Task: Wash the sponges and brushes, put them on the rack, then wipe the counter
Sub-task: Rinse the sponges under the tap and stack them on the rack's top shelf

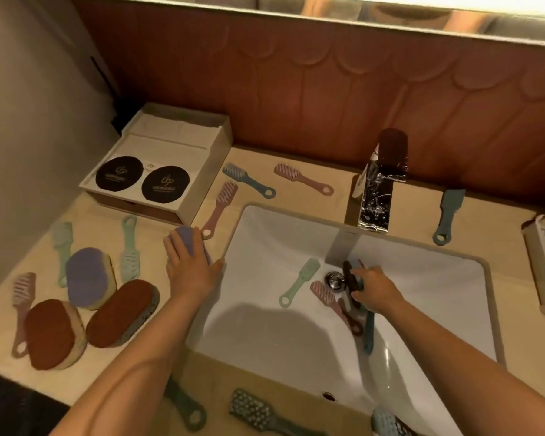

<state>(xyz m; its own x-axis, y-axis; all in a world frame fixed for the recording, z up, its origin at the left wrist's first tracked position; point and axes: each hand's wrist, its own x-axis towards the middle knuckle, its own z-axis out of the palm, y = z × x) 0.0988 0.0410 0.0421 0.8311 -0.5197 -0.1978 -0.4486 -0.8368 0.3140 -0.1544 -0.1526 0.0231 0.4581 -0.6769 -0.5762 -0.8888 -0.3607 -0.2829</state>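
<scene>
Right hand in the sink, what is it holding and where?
The right hand has its grip around the upper ends of several brushes, under the faucet.

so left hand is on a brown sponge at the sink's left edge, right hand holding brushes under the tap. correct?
Not quite. In the head view the sponge under the left hand is purple, not brown; the brown sponges lie untouched further left on the counter. The rest holds: right hand grips brushes under the tap.

At ten o'clock, two round black paper discs [142, 183] in the cream cardboard tray [213, 171] carry a gold monogram and a line of print, both too blurred to read
</scene>
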